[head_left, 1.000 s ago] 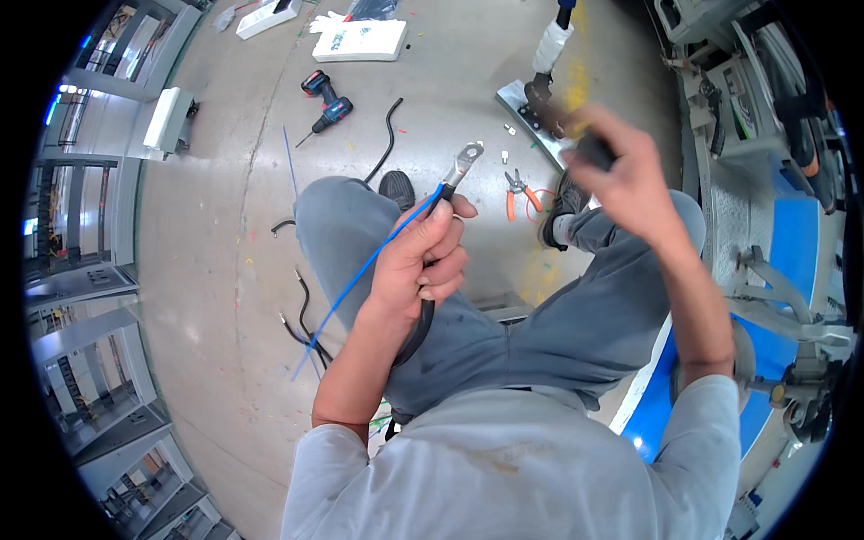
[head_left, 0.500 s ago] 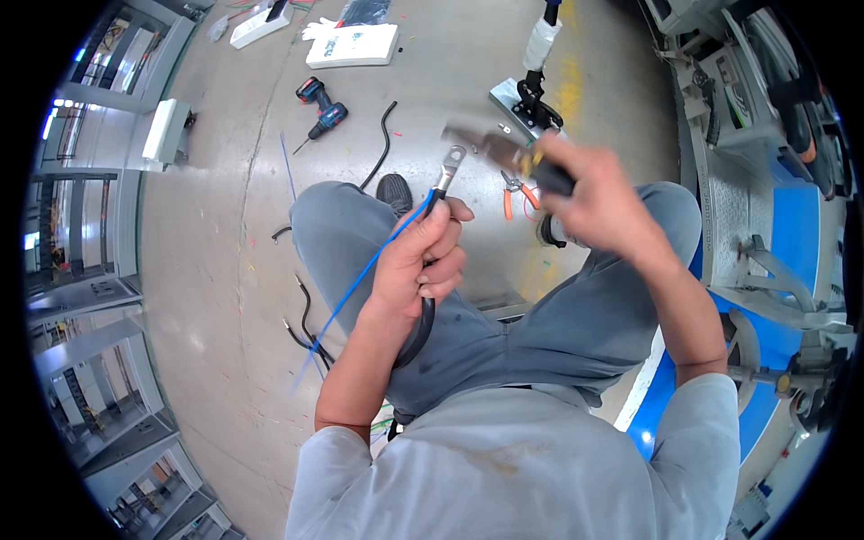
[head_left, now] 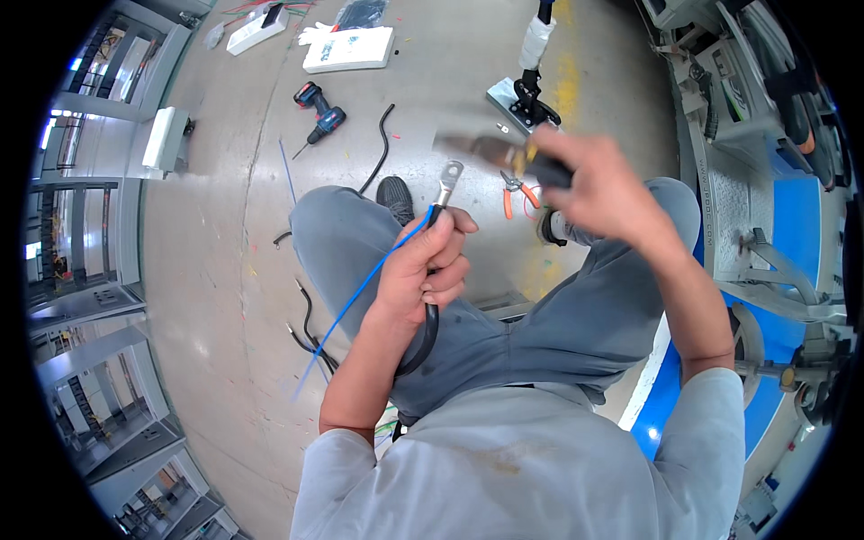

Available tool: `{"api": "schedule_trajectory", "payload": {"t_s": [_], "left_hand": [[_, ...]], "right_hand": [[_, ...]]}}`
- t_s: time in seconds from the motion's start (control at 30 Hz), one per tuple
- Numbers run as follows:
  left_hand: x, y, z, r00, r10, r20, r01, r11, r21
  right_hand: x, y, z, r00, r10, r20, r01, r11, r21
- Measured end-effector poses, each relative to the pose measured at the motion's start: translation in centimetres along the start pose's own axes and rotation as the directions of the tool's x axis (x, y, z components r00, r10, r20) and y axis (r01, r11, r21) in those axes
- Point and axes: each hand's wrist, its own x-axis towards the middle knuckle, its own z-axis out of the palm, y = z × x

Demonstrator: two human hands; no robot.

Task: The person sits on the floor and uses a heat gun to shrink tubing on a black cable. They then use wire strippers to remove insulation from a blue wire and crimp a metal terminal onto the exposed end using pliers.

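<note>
My left hand (head_left: 425,270) is closed round a thick black cable (head_left: 427,337), whose lower part bends down over my thigh. A silver ring cable lug (head_left: 447,180) sits on its upper end, pointing away from me. A thin blue strand (head_left: 364,286) meets the cable just below the lug, beside my thumb, and trails down to the left. My right hand (head_left: 598,184) grips a hand tool (head_left: 490,151) with a grey metal front and a black and yellow handle. Motion smears the tool, so its kind is unclear. Its front is just beyond the lug, apparently apart from it.
Ahead on the floor lie a cordless drill (head_left: 319,115), a black cable piece (head_left: 385,144) and orange-handled pliers (head_left: 513,193). A black tool on a metal base (head_left: 526,103) stands beyond. More cable ends (head_left: 306,315) lie left. Cabinets (head_left: 85,234) line the left; machinery (head_left: 765,270) stands right.
The tool in my right hand has shifted slightly left. The lug and the upper cable are a little lower in view. Both hands keep their hold.
</note>
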Motion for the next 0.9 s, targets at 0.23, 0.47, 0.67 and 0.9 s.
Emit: {"api": "schedule_trajectory", "payload": {"t_s": [0.23,0.47,0.67,0.9], "left_hand": [[0.4,-0.1,-1.0,1.0,-0.006,-0.013,0.006,1.0,-0.019],[0.4,0.5,-1.6,0.978,0.106,0.18,-0.059,0.966,-0.25],[0.2,0.8,-2.5,0.968,0.132,0.215,-0.065,0.954,-0.292],[0.5,1.0,-2.1,0.966,0.111,0.233,-0.053,0.969,-0.242]], "right_hand": [[1.8,1.0,0.0,0.967,-0.226,0.122,0.249,0.939,-0.236],[9.6,15.2,10.0,0.971,0.232,0.05,-0.213,0.944,-0.252],[6.2,26.3,24.2,0.831,0.524,0.186,-0.436,0.822,-0.366],[9.8,19.8,20.8,0.881,0.214,0.421,-0.378,0.854,0.357]]}}
